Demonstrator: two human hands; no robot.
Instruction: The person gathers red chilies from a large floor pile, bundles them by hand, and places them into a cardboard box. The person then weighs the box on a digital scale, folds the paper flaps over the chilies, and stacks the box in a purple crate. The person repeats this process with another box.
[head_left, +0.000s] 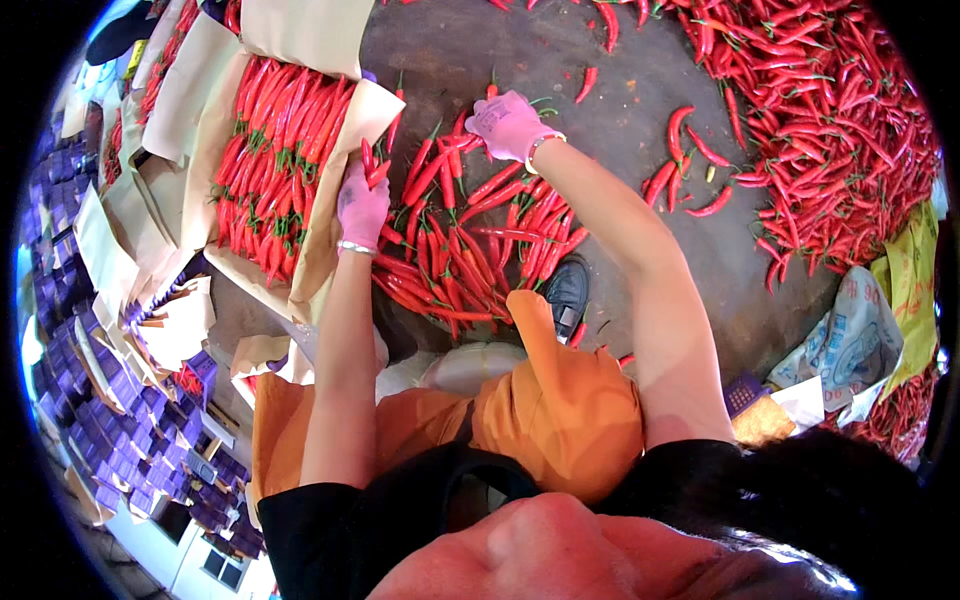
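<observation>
- The left hand [362, 208], forearm reaching forward, curls around a few red chilies [376, 174] at the paper-lined box's [322, 222] right edge.
- The right hand [512, 125], arm angled inward, has fingers bent downward; whether it grips anything, I cannot tell.
- Loose chilies [428, 255] lie between the forearms; rightward, mostly bare floor [625, 130] reaches a large heap [840, 140].

2 pink gloves [361, 210], 2 wristbands [357, 247]. L of L fingers [352, 182]: 1 paper-lined box [318, 235], peppers [285, 115] too many to count. Well R of R fingers [479, 121]: 1 big pepper heap [840, 140], ditto; 2 sacks [845, 330] lower. Below R fingers: 1 blk shoe [567, 292].
</observation>
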